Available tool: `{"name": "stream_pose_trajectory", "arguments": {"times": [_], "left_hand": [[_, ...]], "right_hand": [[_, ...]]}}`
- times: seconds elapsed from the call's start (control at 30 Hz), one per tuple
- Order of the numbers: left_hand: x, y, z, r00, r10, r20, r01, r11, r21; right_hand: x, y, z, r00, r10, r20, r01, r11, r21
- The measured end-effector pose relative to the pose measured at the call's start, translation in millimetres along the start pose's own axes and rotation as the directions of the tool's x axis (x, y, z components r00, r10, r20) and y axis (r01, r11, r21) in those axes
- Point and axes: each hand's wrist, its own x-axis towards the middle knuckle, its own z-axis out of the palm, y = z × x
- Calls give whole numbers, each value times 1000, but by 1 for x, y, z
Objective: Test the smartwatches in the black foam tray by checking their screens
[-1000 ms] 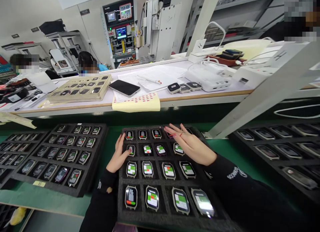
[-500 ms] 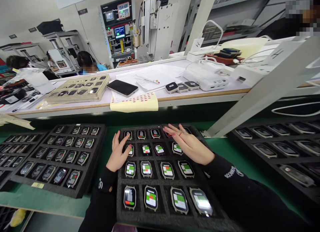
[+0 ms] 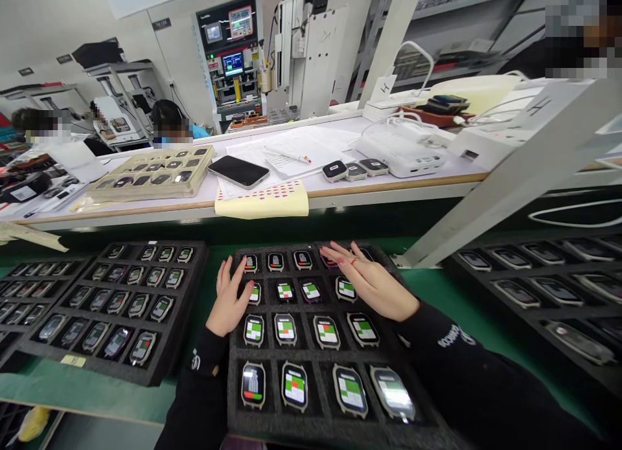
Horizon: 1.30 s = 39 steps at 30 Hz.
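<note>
In front of me lies a black foam tray (image 3: 311,356) whose pockets hold several watch heads with lit screens. Most of these screens show green, white or red blocks, like the lit watch (image 3: 350,390) in the nearest row. My left hand (image 3: 228,301) rests at the tray's far left edge, fingers spread, the fingertips over the watch (image 3: 251,263) in the far corner. Over the far right pockets, my right hand (image 3: 372,278) lies flat with fingers stretched out. It partly hides a watch (image 3: 346,288) and the far-row watches beneath it. Neither hand grips anything.
A similar foam tray (image 3: 162,353) stands to the left, another tray (image 3: 490,330) to the right. On the shelf above are a phone (image 3: 239,171), a cream tray (image 3: 146,188), papers, a pen, small square modules (image 3: 356,171) and a white hub (image 3: 396,155). A slanted metal post (image 3: 490,197) rises at right.
</note>
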Motion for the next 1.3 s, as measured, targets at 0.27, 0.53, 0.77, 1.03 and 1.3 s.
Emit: {"name": "stream_pose_trajectory", "arguments": {"times": [0.27,0.53,0.77,1.03,1.3], "left_hand": [[0,1,0,1000,30,6,-30,999,36],[1,-4,2,999,36,-8,-36,999,20],[1,-4,3,1000,-2,1,2,999,-50],[0,-4,2,999,-30,18,32,995,-95],[0,-4,2,999,-29,14,30,996,-87]], "right_hand": [[-1,4,-3,996,32,-78,-32,999,5],[-8,14,-10,980,93,-175,-101,994,-34],[-13,20,-14,957,137,-257,-148,989,-26],[-14,19,-19,821,262,-507,-236,965,117],[-16,29,-16,846,266,-462,-256,963,85]]}}
